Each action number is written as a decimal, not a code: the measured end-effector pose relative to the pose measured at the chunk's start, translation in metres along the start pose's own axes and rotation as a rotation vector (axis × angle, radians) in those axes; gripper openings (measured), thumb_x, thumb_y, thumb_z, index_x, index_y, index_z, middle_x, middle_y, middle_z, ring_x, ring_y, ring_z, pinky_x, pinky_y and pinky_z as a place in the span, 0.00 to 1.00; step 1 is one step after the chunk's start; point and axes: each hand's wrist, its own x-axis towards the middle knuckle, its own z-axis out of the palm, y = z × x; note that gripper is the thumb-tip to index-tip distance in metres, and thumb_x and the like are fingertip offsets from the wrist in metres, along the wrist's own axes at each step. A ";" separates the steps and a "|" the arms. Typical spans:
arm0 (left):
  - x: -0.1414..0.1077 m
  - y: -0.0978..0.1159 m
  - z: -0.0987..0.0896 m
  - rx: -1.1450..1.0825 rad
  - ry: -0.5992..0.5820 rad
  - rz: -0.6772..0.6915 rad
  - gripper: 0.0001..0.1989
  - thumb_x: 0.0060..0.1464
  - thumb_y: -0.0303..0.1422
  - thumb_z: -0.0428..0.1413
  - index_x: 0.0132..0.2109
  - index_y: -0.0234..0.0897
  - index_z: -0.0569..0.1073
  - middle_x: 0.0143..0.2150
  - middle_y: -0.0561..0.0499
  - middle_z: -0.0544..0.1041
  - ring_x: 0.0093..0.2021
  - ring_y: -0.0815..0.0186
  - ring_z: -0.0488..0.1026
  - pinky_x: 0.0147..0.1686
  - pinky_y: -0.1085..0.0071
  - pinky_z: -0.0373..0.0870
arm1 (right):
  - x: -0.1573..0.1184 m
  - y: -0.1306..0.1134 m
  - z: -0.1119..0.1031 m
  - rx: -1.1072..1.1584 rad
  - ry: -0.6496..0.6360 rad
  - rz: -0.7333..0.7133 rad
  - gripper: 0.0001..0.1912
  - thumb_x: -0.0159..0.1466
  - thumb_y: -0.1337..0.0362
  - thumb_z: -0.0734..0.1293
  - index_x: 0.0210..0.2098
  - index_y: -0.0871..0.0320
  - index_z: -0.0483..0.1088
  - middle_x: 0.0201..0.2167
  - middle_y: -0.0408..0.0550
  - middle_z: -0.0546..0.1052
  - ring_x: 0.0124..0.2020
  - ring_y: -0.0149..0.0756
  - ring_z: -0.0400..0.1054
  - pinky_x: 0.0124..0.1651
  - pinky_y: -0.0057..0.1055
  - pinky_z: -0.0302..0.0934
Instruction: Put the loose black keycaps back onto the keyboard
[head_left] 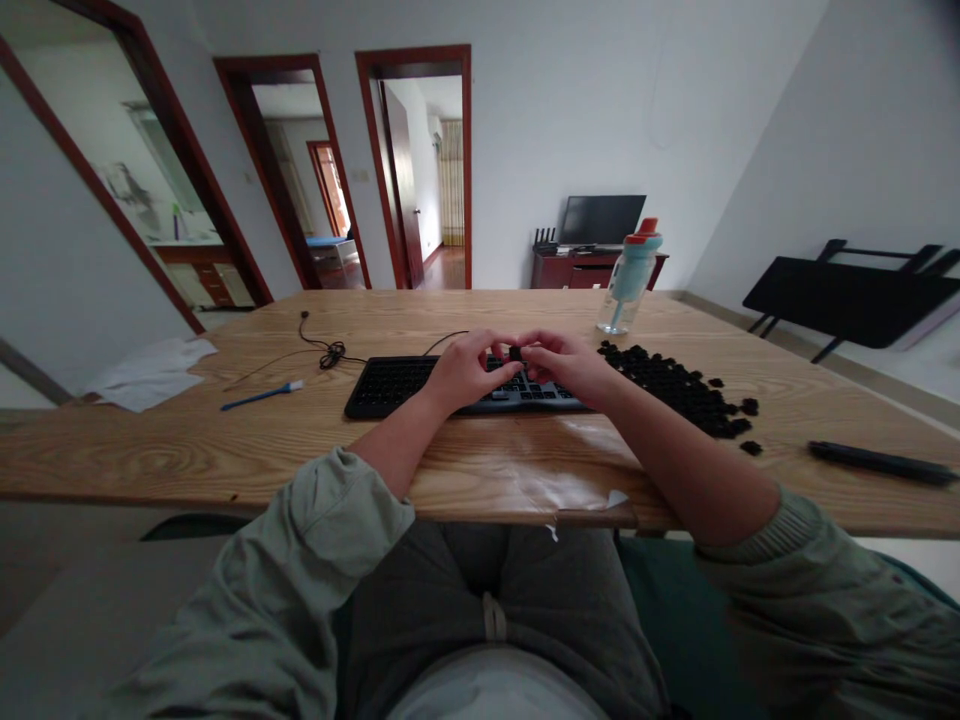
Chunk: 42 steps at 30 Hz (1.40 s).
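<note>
A black keyboard point(390, 387) lies on the wooden table, its left part full of keys and its right part showing a greyer base. Over its right half, my left hand point(474, 368) and my right hand point(562, 362) meet at the fingertips. Between them is a small black keycap point(515, 353), pinched by the fingers of both hands. Right of the keyboard, beside my right forearm, spreads a pile of loose black keycaps point(667, 385).
A blue brush point(262, 395), a coiled cable point(331, 354) and white tissues point(154, 372) lie on the left. A clear bottle point(628, 280) stands behind the keycap pile. A long black object point(881, 463) lies at the right. The table's front edge point(480, 515) has torn film.
</note>
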 end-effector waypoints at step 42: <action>-0.113 -0.085 -0.167 0.250 -0.101 -0.598 0.23 0.50 0.46 0.58 0.46 0.32 0.82 0.35 0.45 0.80 0.30 0.66 0.70 0.31 0.71 0.63 | -0.006 0.019 -0.004 -0.823 -0.090 -0.145 0.15 0.63 0.56 0.64 0.44 0.58 0.72 0.33 0.49 0.76 0.29 0.34 0.66 0.33 0.32 0.59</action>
